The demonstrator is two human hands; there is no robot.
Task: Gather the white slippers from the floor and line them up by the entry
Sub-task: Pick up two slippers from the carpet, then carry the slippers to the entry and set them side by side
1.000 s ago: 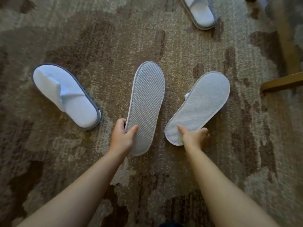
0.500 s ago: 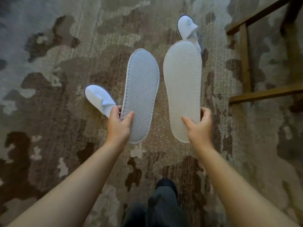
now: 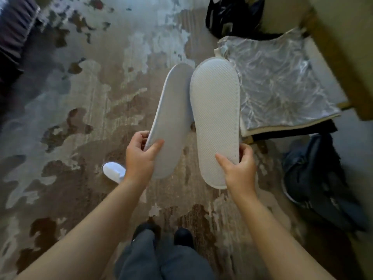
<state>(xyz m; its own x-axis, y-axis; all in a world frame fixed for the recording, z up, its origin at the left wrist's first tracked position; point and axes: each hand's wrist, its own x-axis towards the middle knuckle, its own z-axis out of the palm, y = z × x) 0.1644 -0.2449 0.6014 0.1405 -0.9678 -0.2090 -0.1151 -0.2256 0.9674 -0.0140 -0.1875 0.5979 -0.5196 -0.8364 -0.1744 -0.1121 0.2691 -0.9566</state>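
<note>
I hold two white slippers in the air, soles facing me and toes pointing away. My left hand [image 3: 140, 156] grips the heel of the left slipper [image 3: 170, 118], which is tilted edge-on. My right hand [image 3: 239, 168] grips the heel of the right slipper [image 3: 216, 118], whose dotted sole faces me flat. The two slippers almost touch near their toes. A third white slipper [image 3: 113, 170] lies on the patterned carpet [image 3: 80, 98] just left of my left wrist, partly hidden by it.
A silvery cushion [image 3: 276, 83] on a low wooden seat sits to the right. A dark bag [image 3: 232, 17] lies beyond it, and dark blue clothing [image 3: 319, 178] lies at the right. Dark fabric [image 3: 12, 33] fills the far left. My legs and feet [image 3: 161, 249] are below.
I have stood up and turned, lifting both slippers higher. The slippers have come closer together. The wooden frame gave way to the cushion and bags on the right.
</note>
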